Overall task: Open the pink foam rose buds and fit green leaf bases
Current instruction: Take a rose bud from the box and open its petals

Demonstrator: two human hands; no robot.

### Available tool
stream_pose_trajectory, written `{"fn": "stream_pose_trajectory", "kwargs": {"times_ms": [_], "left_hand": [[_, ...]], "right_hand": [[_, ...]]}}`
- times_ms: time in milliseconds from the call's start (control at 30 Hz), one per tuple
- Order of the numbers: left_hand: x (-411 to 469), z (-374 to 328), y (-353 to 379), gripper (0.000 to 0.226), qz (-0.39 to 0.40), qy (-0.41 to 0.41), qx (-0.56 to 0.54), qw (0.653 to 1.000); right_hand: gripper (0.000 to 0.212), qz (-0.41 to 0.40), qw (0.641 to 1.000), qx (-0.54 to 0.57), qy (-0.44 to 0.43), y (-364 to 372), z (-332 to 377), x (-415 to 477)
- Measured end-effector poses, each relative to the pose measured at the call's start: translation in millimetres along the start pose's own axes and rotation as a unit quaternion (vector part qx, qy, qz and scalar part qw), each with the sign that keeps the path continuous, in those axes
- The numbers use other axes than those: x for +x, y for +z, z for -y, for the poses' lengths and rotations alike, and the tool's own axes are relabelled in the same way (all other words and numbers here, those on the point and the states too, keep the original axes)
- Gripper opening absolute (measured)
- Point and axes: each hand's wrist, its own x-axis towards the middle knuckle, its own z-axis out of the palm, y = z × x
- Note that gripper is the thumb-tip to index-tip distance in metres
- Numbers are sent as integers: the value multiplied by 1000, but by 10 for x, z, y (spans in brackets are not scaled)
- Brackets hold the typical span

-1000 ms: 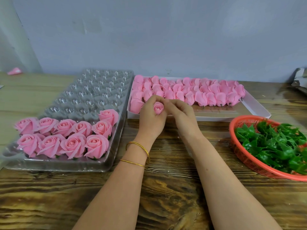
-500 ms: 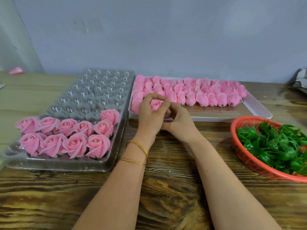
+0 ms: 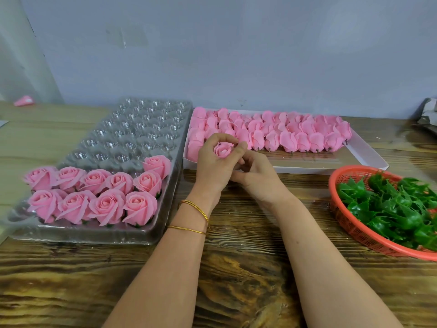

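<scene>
The left hand (image 3: 212, 166) is holding a pink rose bud (image 3: 222, 150) upright above the wooden table (image 3: 236, 268), its fingers curling round the bud's sides and arching over the top, so the bud's spiral face is looking up toward the camera. The right hand (image 3: 257, 178) is nestling against the left one from the right, its fingers curled, with one fingertip (image 3: 241, 146) touching the bud's right edge; whether it is pinching a petal there cannot be told. Two thin gold bangles (image 3: 196, 209) are sitting on the left wrist, just below the grip. Directly behind the grip a shallow white box (image 3: 331, 166) is lying, and rows of closed pink buds (image 3: 295, 136) are filling its far half, reaching off to the right of the held bud. To the left of the grip a clear plastic tray (image 3: 132, 129) is resting on the table; opened roses (image 3: 106, 195) are filling its two nearest rows, with one more rose starting a third row on the side closest to the hands. Well to the right of the grip, and nearer the person, a red basket (image 3: 350, 223) is holding a heap of green leaf bases (image 3: 397, 207), apart from both hands. Far to the left of the grip, by the wall, a small pink scrap (image 3: 23, 100) is lying on the table.
</scene>
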Motion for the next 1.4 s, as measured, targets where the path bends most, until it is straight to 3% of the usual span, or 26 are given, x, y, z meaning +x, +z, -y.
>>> {"fn": "stream_pose_trajectory", "kwargs": {"times_ms": [167, 400, 667, 933, 1167, 1400], "left_hand": [[6, -5, -13, 14, -4, 3, 21, 1000], [35, 55, -20, 18, -12, -10, 23, 1000], [36, 44, -7, 11, -17, -15, 3, 1000], [-8, -17, -16, 19, -5, -22, 12, 1000], [9, -21, -25, 12, -10, -16, 33, 999], [23, 9, -5, 22, -37, -27, 27, 999]], "right_hand": [[11, 13, 999, 22, 21, 12, 16, -16], [36, -16, 1000, 2, 21, 26, 11, -3], [34, -38, 999, -25, -3, 36, -3, 3], [23, 22, 1000, 15, 14, -7, 1, -16], [16, 22, 999, 27, 37, 15, 2, -6], [37, -22, 999, -15, 24, 28, -10, 0]]}}
